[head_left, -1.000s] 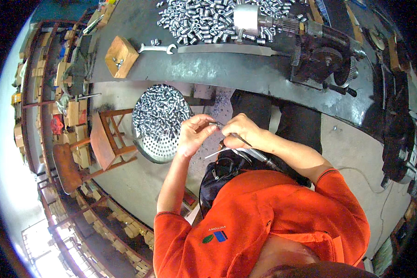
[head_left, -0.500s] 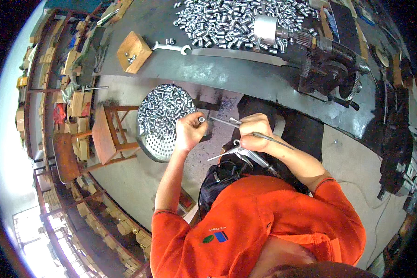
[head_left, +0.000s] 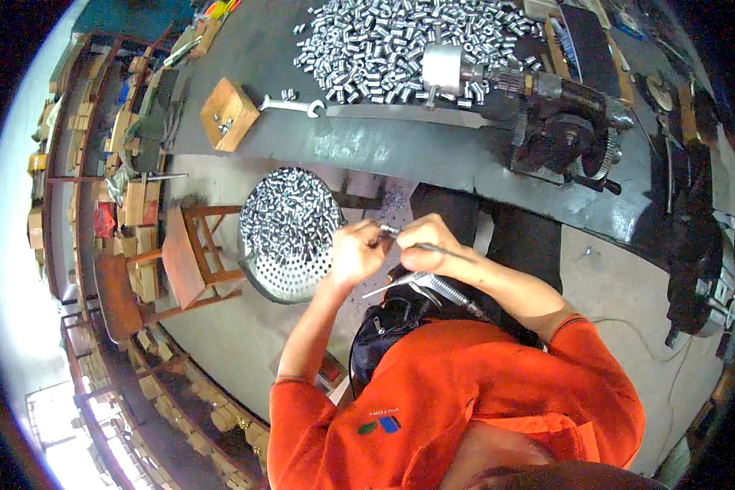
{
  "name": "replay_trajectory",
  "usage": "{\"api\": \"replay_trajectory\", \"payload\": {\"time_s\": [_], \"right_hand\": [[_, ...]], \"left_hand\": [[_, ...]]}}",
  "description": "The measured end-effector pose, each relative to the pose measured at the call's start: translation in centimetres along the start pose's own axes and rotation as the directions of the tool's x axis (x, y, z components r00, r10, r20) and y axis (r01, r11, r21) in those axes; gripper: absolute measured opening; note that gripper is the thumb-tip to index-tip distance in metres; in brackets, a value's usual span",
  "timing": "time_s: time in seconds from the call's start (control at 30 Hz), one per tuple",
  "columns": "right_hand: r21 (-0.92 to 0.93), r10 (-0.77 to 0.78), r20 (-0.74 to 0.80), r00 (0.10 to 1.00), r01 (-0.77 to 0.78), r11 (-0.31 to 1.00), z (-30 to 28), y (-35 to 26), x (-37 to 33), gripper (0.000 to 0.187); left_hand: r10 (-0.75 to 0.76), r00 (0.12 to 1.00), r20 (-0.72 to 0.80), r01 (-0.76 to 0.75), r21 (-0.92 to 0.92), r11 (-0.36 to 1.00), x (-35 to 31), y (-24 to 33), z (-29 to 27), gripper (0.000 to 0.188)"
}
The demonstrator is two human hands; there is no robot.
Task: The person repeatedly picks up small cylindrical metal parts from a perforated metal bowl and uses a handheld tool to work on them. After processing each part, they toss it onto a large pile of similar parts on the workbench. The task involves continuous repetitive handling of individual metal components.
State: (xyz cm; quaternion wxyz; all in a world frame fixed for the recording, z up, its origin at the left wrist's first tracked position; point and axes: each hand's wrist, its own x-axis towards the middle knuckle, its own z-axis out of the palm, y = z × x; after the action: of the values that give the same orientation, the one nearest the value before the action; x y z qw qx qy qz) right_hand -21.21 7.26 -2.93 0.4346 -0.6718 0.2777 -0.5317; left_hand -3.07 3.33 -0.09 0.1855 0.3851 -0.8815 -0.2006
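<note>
Both my hands meet in front of my body, just right of a perforated metal bowl (head_left: 284, 286) heaped with small shiny metal sleeves (head_left: 290, 212). Fingers of my left hand (head_left: 355, 253) are closed around one small metal sleeve (head_left: 389, 230), partly hidden by them. A slim, dark, rod-shaped metal tool (head_left: 447, 250) is gripped in my right hand (head_left: 426, 237); its rear end sticks out along my forearm. Its front end is hidden where it meets the sleeve. Below my hands, an air blow gun (head_left: 420, 282) with a coiled hose lies at my lap.
The dark workbench (head_left: 359, 135) ahead carries a large pile of metal sleeves (head_left: 400, 49), a geared machine (head_left: 559, 131), a wrench (head_left: 294, 105) and a wooden box (head_left: 229, 114). A wooden stool (head_left: 184, 257) stands left, before shelves (head_left: 77, 163) of boxes.
My hands have come together: the tool, earlier pointing at the sleeve from a gap, now meets it. The bench and bowl sit slightly lower in view.
</note>
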Motion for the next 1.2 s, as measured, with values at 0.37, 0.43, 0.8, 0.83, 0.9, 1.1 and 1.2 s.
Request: {"api": "replay_trajectory", "payload": {"time_s": [0.37, 0.43, 0.8, 0.83, 0.9, 1.1, 1.2], "right_hand": [[-0.234, -0.247, -0.090, 0.965, 0.220, 0.947, -0.2, 1.0, -0.9, 0.040], [-0.196, -0.258, -0.068, 0.964, 0.241, 0.951, -0.1, 1.5, -0.9, 0.034], [-0.226, -0.167, -0.117, 0.979, 0.137, 0.964, 0.3, 1.4, -1.1, 0.033], [-0.227, -0.166, -0.102, 0.981, 0.139, 0.964, 0.4, 1.0, -0.7, 0.033], [-0.197, -0.151, -0.109, 0.983, 0.127, 0.972, 0.7, 1.1, -0.7, 0.032], [-0.172, -0.099, -0.094, 0.991, 0.082, 0.982, 1.0, 1.3, -0.7, 0.029], [-0.166, -0.056, -0.111, 0.992, 0.037, 0.985, 0.8, 1.6, -0.9, 0.027]], "left_hand": [[-0.145, 0.979, -0.142, 0.163, 0.126, 0.979, 13.1, -3.1, -6.5, 0.022], [-0.213, 0.951, -0.225, 0.112, -0.393, 0.913, 18.2, -2.5, -7.7, 0.032], [-0.547, 0.818, -0.177, 0.399, -0.510, 0.762, 2.8, -8.1, -7.2, 0.036], [-0.566, 0.819, -0.091, 0.479, -0.435, 0.762, -1.4, -12.0, -5.7, 0.039], [-0.724, 0.690, 0.013, 0.650, -0.451, 0.611, -9.6, -19.0, -0.4, 0.036], [-0.852, 0.519, 0.077, 0.848, -0.175, 0.501, -12.7, -18.7, 5.3, 0.024], [-0.895, 0.445, 0.015, 0.862, -0.277, 0.424, -12.9, -20.3, 6.8, 0.021]]}}
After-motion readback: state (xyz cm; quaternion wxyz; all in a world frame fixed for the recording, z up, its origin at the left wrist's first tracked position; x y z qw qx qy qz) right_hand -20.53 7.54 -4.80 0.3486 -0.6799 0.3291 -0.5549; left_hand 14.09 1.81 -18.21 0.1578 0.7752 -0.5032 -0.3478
